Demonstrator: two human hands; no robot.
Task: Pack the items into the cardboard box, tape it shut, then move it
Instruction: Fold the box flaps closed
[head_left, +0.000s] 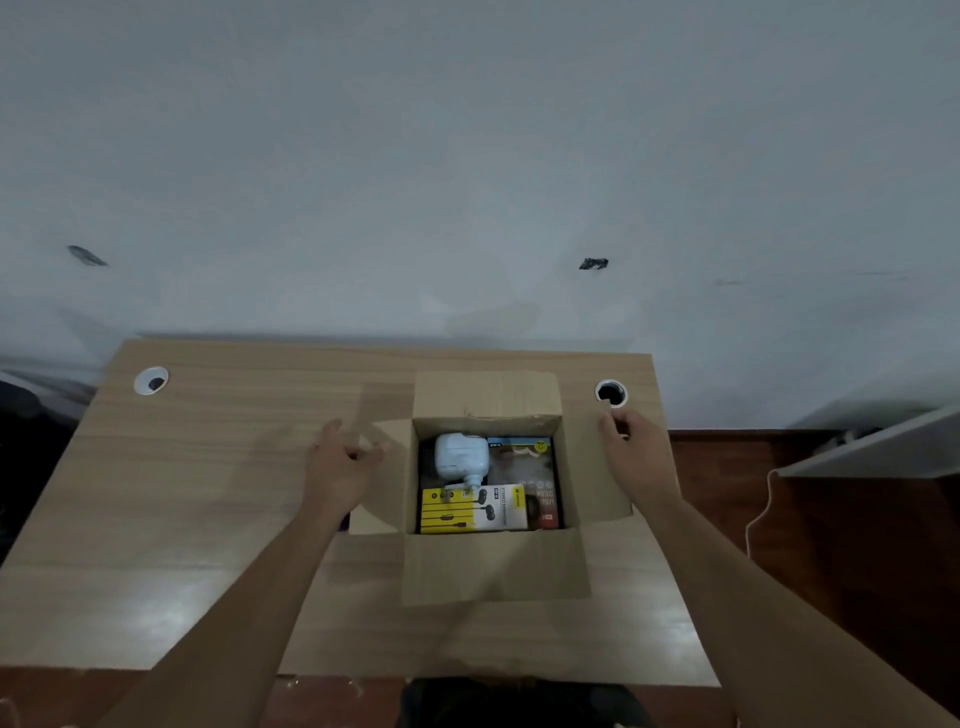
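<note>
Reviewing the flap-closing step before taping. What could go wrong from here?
1. The white charger lies on top of the yellow earphone pack and may sit high, so the flaps may bulge and tape poorly.
2. The left hand and right hand are at the side flaps while the near flap and far flap lie open; folding out of order could snag.
3. No tape roll is visible on the desk.

I see two bare forearms, no sleeves reaching them, no watch or rings that I can make out. The left hand (340, 462) and right hand (636, 447) are ungloved, fingers slim.
</note>
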